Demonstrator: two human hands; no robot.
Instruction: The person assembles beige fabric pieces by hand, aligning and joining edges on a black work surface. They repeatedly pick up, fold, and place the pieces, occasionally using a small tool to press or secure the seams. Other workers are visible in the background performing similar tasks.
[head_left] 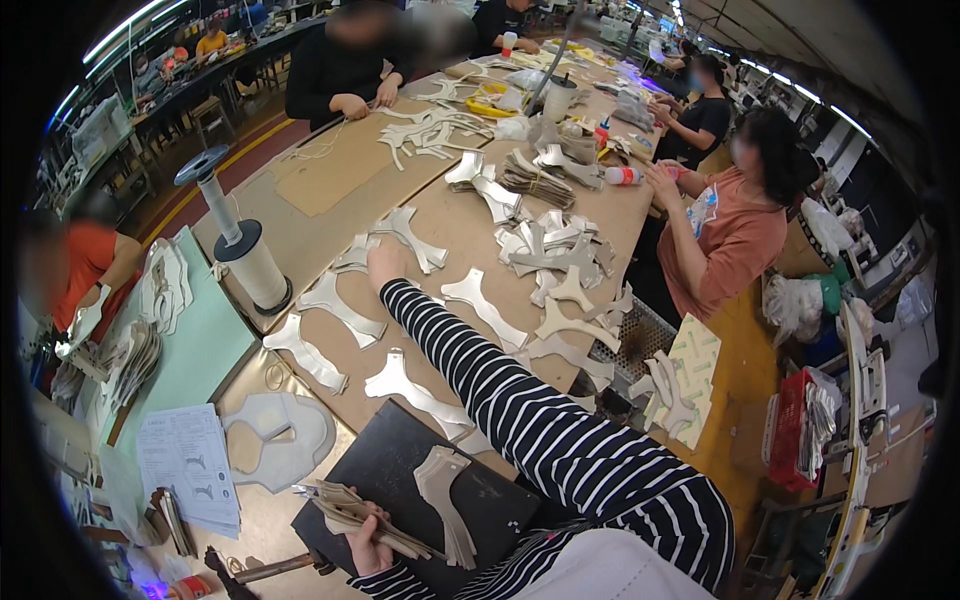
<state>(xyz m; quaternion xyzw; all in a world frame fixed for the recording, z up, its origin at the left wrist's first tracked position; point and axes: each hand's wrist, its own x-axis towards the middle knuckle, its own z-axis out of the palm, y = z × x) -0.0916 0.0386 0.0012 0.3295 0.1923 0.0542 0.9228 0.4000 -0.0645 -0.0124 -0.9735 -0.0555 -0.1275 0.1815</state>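
Note:
In my left hand (370, 545) is a stack of beige cut pieces (350, 515), gripped over a black board (375, 455); a thin pointed end sticks out at the stack's far tip. Another stack of curved pieces (443, 495) lies on that board to the right. My right arm stretches far across the brown table, and my right hand (385, 265) is down at a pale shoe-upper-like piece (353, 254). Its fingers are mostly hidden, so their grip does not show. Similar silvery pieces (340, 310) are spread around my forearm, one (410, 390) just beyond the board.
A spool of cord (250, 265) stands upright at the left. Printed sheets (188, 465) and a grey template (278, 438) lie left of the board. A heap of pieces (555, 245) sits farther right. Co-workers (715, 225) work along both sides of the table.

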